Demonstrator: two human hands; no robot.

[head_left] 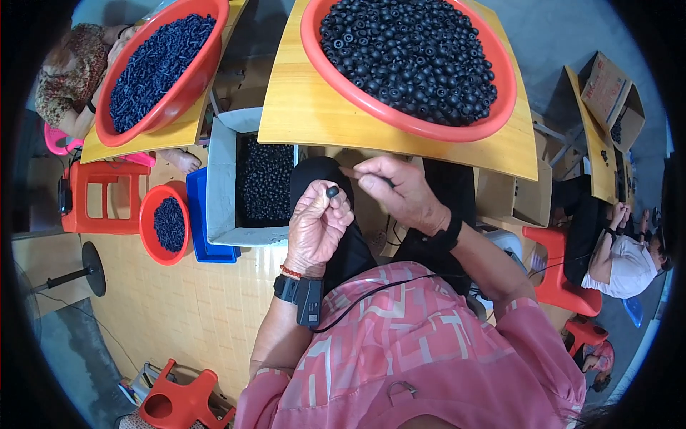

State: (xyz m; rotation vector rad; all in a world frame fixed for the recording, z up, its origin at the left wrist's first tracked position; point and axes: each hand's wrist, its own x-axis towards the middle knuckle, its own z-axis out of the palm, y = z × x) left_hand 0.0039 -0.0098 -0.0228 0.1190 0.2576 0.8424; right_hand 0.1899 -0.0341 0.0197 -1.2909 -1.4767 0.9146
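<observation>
My left hand (318, 227) is closed over my lap, pinching a small black round bead-like piece (332, 191) between thumb and fingertips. Just to its right and slightly higher, my right hand (406, 194) is closed too. Something small and dark shows at its curled fingers, but I cannot make out what it is. The two hands are apart. Beyond them, a large red basin (311, 53) full of black, round pieces with holes stands on a wooden table (286, 107). To the left of my knees sits an open box (223, 186) filled with similar-looking black pieces.
A red basin (161, 113) of dark blue stick-like pieces stands at the far left, near a person's arm (78, 118). On the floor are a smaller red basin (184, 232), a blue tray (204, 247) and red stools (103, 222). Another person (622, 261) sits at right.
</observation>
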